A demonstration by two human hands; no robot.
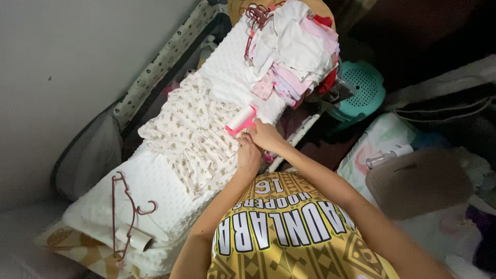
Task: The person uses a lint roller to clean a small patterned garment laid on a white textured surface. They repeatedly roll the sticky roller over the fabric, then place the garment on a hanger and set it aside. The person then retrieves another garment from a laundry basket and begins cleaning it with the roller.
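While the right hand [266, 135] closes its fingers on the pink lint roller [241, 120], the left hand [249, 155], fingers curled, presses the floral garment [194, 134] at the white padded mat's [150, 181] right edge.

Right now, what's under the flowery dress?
The flowery dress lies spread on a white bumpy pad, which shows all around it. Whatever else may lie beneath the dress is covered.

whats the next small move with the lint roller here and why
Probably roll the pink lint roller away from the body across the floral garment. The right hand grips its handle at the garment's near edge, the left hand rests on the fabric beside it, and most of the cloth lies spread flat beyond the roller.
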